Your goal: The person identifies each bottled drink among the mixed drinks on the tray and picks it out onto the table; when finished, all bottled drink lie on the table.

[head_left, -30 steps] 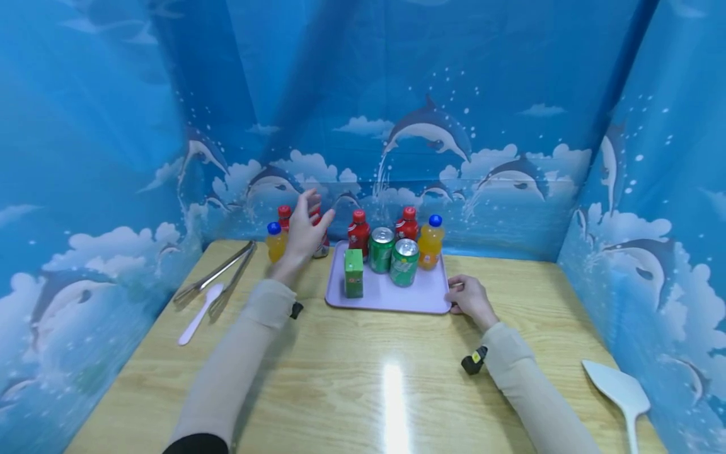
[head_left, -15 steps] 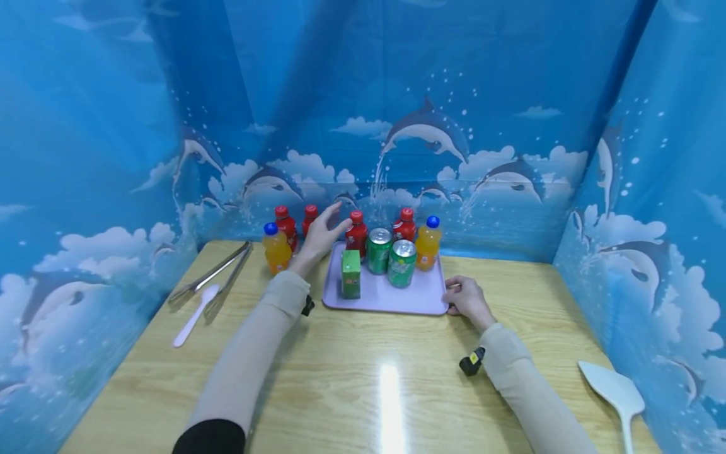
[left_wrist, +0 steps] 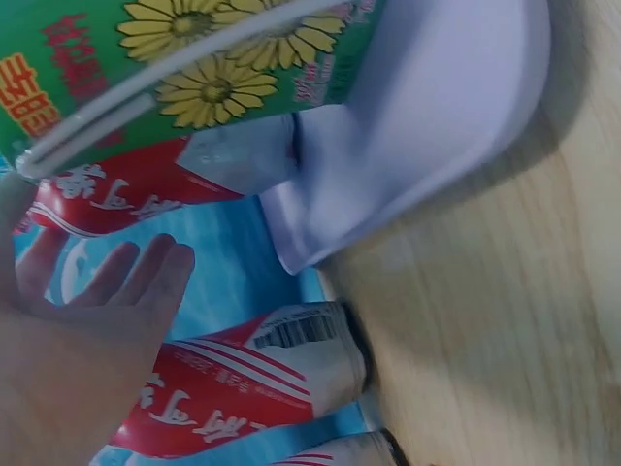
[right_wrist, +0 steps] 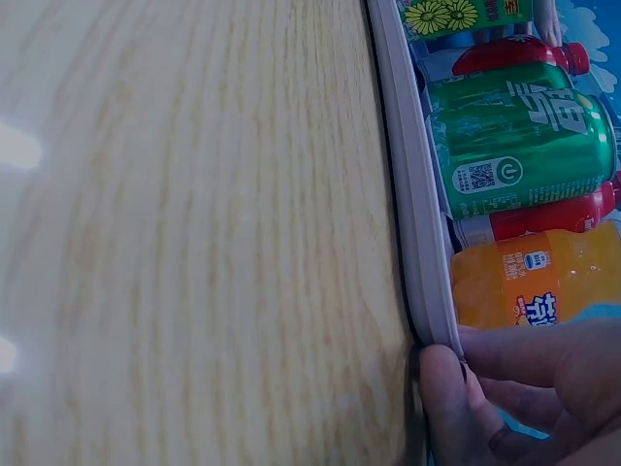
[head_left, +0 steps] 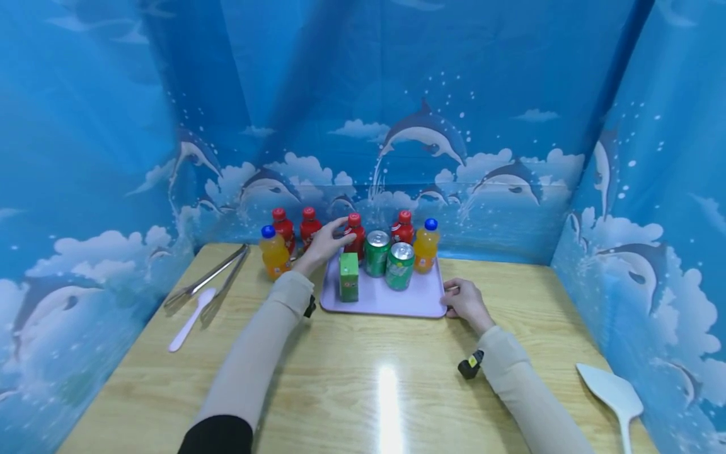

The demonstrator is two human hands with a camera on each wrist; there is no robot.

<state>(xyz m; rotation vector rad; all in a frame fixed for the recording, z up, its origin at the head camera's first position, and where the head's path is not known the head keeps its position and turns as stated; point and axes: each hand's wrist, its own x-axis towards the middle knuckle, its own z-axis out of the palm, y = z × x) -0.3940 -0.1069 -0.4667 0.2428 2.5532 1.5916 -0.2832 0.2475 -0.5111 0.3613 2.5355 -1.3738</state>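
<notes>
My left hand [head_left: 322, 247] reaches to the red-capped bottle [head_left: 360, 248] at the back left of the lilac tray [head_left: 420, 304]. In the left wrist view this red bottle [left_wrist: 126, 189] lies between thumb and outstretched fingers; whether they touch it is unclear. A green drink carton [head_left: 349, 287] with a straw stands in front of it. My right hand [head_left: 467, 302] pinches the tray's right front corner; the right wrist view shows thumb and fingers on the rim [right_wrist: 419, 194]. Two green cans [head_left: 399, 271], another red bottle [head_left: 403, 228] and an orange drink bottle [head_left: 426, 249] also stand on the tray.
Left of the tray stand two red bottles [head_left: 283, 232] and an orange drink bottle [head_left: 275, 257]. Metal tongs [head_left: 212, 274] and a pale spoon [head_left: 193, 320] lie at the table's left. A white spatula [head_left: 612, 388] lies at the right. Dolphin-print curtains enclose the table.
My left hand has moved right, away from the red bottles beside the tray, and down to the red bottle on it. The right hand stays on the tray corner.
</notes>
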